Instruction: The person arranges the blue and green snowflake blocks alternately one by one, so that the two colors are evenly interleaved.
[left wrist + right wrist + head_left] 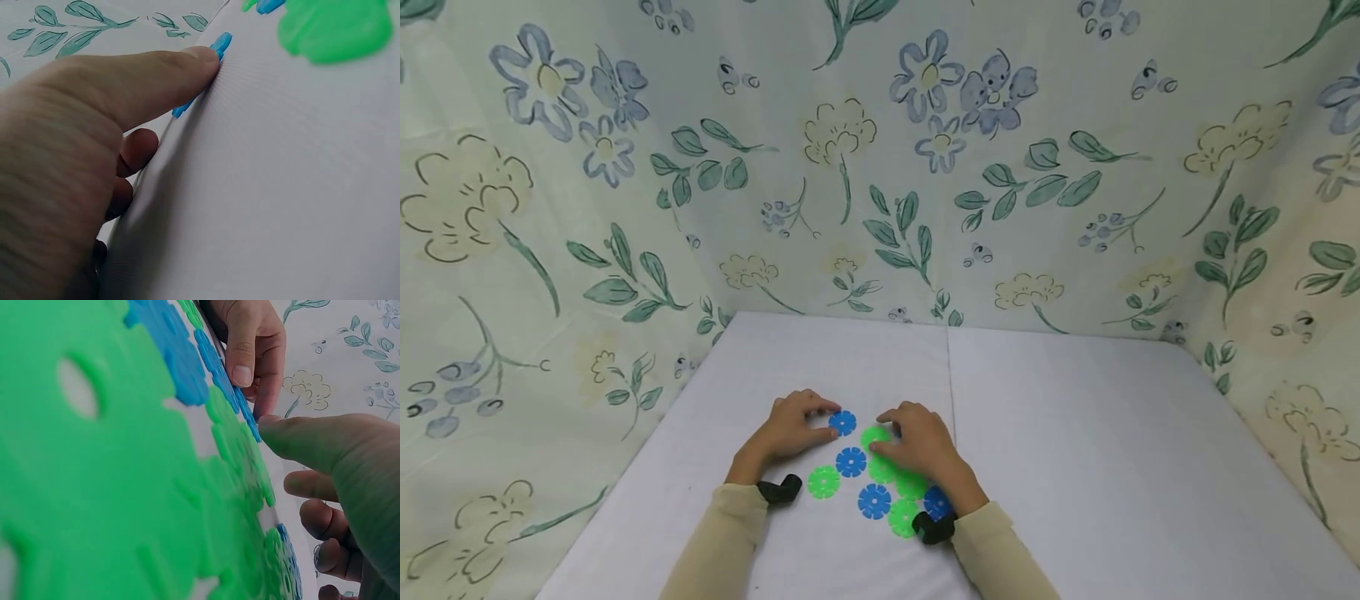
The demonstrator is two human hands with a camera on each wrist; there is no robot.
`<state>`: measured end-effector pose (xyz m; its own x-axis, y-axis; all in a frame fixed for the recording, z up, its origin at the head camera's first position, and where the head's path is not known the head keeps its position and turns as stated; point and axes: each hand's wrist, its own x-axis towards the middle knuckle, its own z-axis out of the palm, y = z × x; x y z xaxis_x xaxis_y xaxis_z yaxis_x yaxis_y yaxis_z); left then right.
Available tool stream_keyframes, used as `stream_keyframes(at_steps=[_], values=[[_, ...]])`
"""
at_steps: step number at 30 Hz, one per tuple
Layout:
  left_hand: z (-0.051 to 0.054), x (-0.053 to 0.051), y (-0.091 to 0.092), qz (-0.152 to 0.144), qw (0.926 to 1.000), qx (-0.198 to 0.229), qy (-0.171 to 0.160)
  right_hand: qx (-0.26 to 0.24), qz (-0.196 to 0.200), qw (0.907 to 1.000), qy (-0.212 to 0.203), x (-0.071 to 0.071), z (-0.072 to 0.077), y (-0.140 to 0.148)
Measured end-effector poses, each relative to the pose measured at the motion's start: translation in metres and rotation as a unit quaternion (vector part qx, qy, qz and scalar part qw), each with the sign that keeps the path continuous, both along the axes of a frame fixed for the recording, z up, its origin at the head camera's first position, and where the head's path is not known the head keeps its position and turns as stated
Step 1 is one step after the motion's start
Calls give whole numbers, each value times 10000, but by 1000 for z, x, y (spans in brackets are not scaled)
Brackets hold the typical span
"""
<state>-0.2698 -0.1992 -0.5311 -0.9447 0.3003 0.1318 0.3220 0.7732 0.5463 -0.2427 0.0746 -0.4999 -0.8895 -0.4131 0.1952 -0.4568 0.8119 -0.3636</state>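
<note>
A blue notched snowflake disc lies at the far end of a loose group on the white cloth. My left hand holds its left side between thumb and index finger; the left wrist view shows the thumb on the disc's edge. My right hand hovers over a green disc, thumb and index finger apart, nothing gripped. In the right wrist view its other fingers bend loosely. Below the hands lie another blue disc, a green one and a third blue one.
Several green discs overlap near the right wrist, with a blue disc partly behind the black wrist camera. White cloth covers the table, with a crease down its middle. Floral curtains stand behind and at both sides.
</note>
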Motion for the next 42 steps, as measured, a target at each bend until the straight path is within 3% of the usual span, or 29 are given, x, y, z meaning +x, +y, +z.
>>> stream_keyframes(at_steps=[10,22,34,42], values=[[1,-1,3,4,9998,-172,107,256,-37,9997,48,2,-1,-4],[0,1,8,113,9985,-420,328,102,-282,9994,-174,1,-1,-5],[-2,4,9,36,9969,-466,630,-63,-406,9982,-429,2,-7,-5],[-1,2,5,110,9948,-209,990,-132,-389,9984,-380,3,-5,-4]])
